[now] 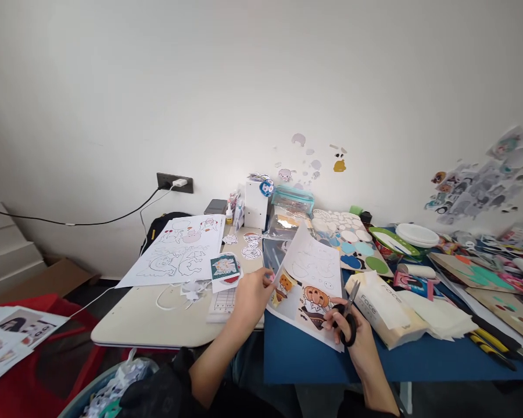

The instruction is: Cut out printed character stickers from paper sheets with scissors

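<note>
My left hand (256, 293) pinches the left edge of a white sheet (316, 261) with line drawings and coloured pumpkin characters. The sheet's upper left part is lifted and curled, and it lies partly over the blue table (296, 371). My right hand (353, 328) has its fingers through the black handles of a pair of scissors (348, 313), whose blades are parted and point up and away. Some of its fingers rest on the sheet's right side, beside the pumpkin figure.
A tissue pack (386, 310) lies just right of my right hand. On the cream table (157, 316) are drawing sheets (174, 249) and paper scraps (194, 291). A bin of scraps (113, 386) stands below. Cutters (490, 348) lie at the right.
</note>
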